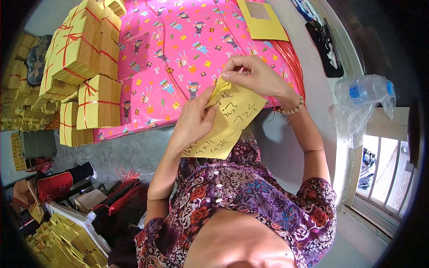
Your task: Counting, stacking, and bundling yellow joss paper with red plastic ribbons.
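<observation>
Both my hands hold a small stack of yellow paper (230, 129) above the near edge of the pink table. Its face carries dark handwriting, and thin layers show along its upper edge. My left hand (196, 118) grips the upper left side, thumb on the front face. At the top corner my right hand (254, 76) pinches the paper between thumb and fingers. A small pale and reddish bit shows at the right fingertips; I cannot make out what it is. Part of the paper's left side is hidden behind my left hand.
Yellow paper bundles (80, 58) tied with red strips stand piled on the left of the pink patterned tabletop (147, 85). Red strips (292, 58) lie along its right side, below a yellow sheet (263, 29). A bagged plastic bottle (364, 89) is near the barred window (386, 174).
</observation>
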A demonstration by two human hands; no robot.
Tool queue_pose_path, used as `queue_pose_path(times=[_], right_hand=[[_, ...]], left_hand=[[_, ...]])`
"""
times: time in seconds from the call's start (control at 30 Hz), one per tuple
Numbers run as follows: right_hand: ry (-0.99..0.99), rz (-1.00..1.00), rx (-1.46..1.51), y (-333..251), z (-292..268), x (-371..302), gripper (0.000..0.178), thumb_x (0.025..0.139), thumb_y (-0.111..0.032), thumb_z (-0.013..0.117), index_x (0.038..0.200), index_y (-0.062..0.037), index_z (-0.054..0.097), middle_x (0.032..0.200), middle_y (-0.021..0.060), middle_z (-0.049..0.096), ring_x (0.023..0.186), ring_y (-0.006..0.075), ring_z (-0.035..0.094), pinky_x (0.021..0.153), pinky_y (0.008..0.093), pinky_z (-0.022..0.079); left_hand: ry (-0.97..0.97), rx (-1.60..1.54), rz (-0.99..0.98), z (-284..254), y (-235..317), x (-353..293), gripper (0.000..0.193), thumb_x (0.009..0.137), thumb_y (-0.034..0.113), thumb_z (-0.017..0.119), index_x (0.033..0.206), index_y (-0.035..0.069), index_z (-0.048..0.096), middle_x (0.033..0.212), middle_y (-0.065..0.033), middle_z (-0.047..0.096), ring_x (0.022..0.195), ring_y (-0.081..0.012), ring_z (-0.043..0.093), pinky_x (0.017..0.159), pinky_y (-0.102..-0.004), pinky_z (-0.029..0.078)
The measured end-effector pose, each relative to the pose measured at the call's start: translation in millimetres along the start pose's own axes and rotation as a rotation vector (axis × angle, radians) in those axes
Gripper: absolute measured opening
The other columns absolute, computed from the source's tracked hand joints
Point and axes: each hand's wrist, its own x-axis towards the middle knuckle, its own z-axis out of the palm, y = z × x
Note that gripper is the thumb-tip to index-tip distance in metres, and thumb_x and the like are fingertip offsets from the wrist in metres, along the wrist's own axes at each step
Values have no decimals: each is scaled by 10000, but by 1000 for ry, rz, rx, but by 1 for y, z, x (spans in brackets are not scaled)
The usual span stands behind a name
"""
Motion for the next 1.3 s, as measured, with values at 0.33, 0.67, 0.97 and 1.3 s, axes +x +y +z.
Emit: queue_pose_path(times=[0.33, 0.67, 0.97, 1.3], right_hand=[[-57, -64, 230, 7, 1, -2, 188, 896, -175, 601, 1013, -28, 586, 862, -20, 592, 757, 46, 547, 711, 205, 448], [-34, 76, 106, 10, -17, 5, 296, 933, -279, 529, 1030, -18, 628, 852, -1, 626, 787, 87, 585, 672, 225, 460], [273, 151, 321, 38, -9, -18, 439, 954, -371, 463, 1255, -52, 487, 1111, 33, 589, 1018, 111, 548, 848, 262, 434], [344, -6, 544, 46, 46, 0, 309, 924, -58, 492, 1215, 32, 438, 1137, 96, 576, 1010, 129, 571, 831, 276, 489]], left_hand=[[-156, -636, -121, 3, -7, 6, 415, 879, 22, 488, 1288, -1, 420, 1042, -59, 592, 982, -103, 540, 845, -259, 433], [-199, -607, -163, -4, -11, 14, 390, 885, 21, 489, 1272, -5, 451, 1055, -49, 608, 950, -96, 561, 820, -251, 450], [257, -915, -138, -40, -35, 31, 313, 868, -3, 498, 1181, -10, 514, 1040, -112, 644, 882, -161, 640, 753, -289, 520], [322, -868, -73, -30, -33, 38, 348, 866, 13, 515, 1210, -6, 471, 1089, -109, 619, 938, -144, 612, 806, -279, 488]])
